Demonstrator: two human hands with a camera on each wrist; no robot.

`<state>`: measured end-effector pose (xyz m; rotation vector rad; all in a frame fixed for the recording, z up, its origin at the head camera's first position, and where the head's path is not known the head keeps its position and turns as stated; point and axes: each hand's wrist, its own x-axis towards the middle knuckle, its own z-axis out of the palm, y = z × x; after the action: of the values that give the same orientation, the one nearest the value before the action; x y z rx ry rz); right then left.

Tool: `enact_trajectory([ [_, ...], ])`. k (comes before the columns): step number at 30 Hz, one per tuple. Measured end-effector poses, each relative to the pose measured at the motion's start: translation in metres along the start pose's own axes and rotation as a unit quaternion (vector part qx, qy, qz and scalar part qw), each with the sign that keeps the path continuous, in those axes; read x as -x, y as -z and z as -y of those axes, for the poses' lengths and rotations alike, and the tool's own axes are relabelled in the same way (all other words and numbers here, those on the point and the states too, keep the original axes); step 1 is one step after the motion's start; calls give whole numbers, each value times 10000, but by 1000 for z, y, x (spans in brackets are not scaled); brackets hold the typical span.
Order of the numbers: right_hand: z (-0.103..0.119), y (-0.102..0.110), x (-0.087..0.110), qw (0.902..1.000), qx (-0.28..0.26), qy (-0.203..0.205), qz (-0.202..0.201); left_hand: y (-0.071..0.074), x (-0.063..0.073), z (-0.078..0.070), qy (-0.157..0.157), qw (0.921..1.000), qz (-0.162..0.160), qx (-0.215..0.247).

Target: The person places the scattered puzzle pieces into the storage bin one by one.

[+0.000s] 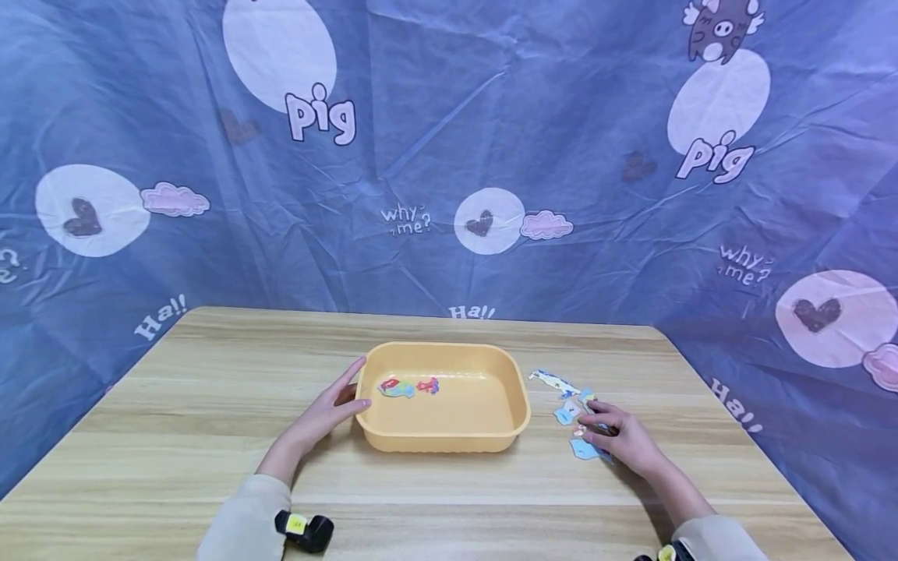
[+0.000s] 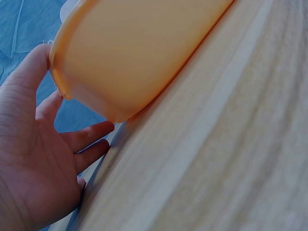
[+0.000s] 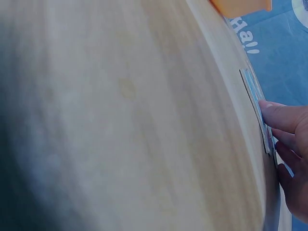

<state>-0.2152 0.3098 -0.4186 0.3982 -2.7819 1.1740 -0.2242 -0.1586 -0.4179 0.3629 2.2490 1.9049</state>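
Right at the fingertips, the thin, flat light-blue cut-out (image 1: 583,449) lay on the table, its visible length slanting from ten o'clock to four, the lower end partly covered by the thumb. Beside it sat a second pale-blue cut-out (image 1: 567,414), and out at ten o'clock from the right hand (image 1: 624,443) a long white-and-blue cut-out (image 1: 554,382) with that same slant. The right hand owned this side, easily the nearer of the two: half-curled, thumb and fingers parted, thumb touching the flat pieces; whether it pinched one, you couldn't tell! And here was the relation that mattered: from that cluster, the rounded-rectangular yellow-orange plastic tray (image 1: 442,443) stood just beside it towards nine o'clock, long axis nine to three, wall raised between. Inside, left of centre, two colourful cut-outs: a red-yellow-blue one (image 1: 397,388) and, at three o'clock from it, a smaller red-purple one (image 1: 428,386). At the tray's nine o'clock end, the left hand (image 1: 328,409), well spread, rested thumb and forefinger against the rim, gripping no cut-out. Beneath everything, the pale wood-grain table (image 1: 210,389).
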Motion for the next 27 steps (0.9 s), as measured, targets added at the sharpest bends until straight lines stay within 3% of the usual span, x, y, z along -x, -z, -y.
enact_trajectory([
  [11,-11,-2,3,9997,238,57,-76,-5,2,-2,39,10000,-41,-30],
  [27,-10,-1,3,9994,325,-4,-86,-9,5,0,-80,9998,-127,-135],
])
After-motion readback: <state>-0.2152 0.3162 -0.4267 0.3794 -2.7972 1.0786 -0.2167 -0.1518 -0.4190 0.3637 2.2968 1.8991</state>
